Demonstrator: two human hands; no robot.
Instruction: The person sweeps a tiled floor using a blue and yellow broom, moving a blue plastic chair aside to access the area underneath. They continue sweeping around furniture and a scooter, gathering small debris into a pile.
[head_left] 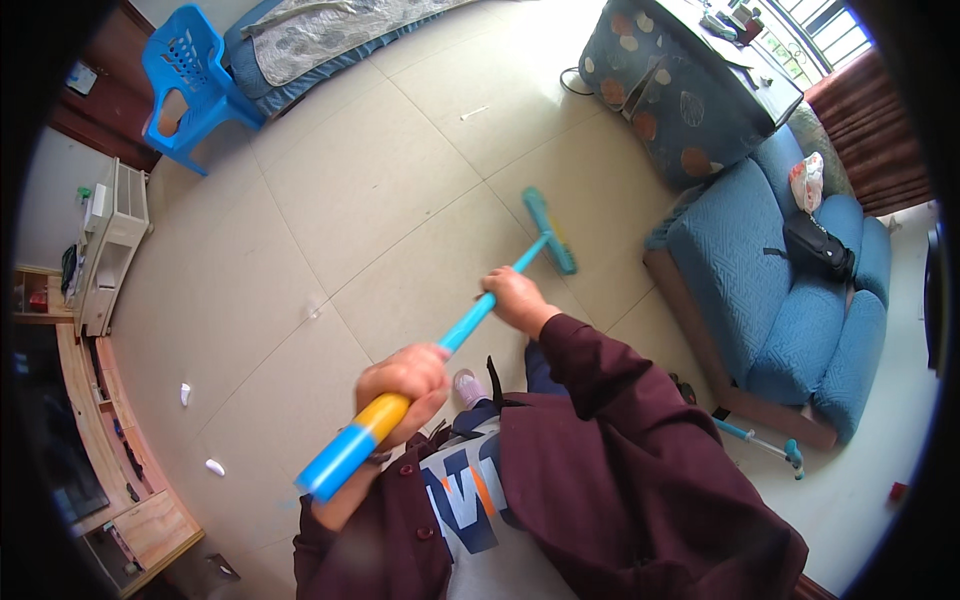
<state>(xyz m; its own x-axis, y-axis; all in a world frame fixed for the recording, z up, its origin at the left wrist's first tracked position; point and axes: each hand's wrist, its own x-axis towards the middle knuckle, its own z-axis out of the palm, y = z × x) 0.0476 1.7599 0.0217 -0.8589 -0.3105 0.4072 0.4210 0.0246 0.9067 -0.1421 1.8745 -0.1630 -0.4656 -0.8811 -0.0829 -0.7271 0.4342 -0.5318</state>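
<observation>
Both of my hands are wrapped round the stick of a long-handled broom [465, 325], which slants from lower left to upper right. My left hand [403, 388] is closed near the top end, by the yellow and blue grip. Further down the turquoise stick, my right hand [516, 303] is closed too. The turquoise broom head [548, 232], with some yellow along one side, rests on the tiled floor ahead; it is slightly blurred, so its bristles are hard to make out.
A blue plastic chair [187, 85] stands far left beside a bed [330, 45]. To the right are a blue sofa [740, 275] with a black bag [818, 247] and a cloth-covered table [660, 85]. White scraps [185, 394] lie on the floor near a wooden cabinet [150, 525].
</observation>
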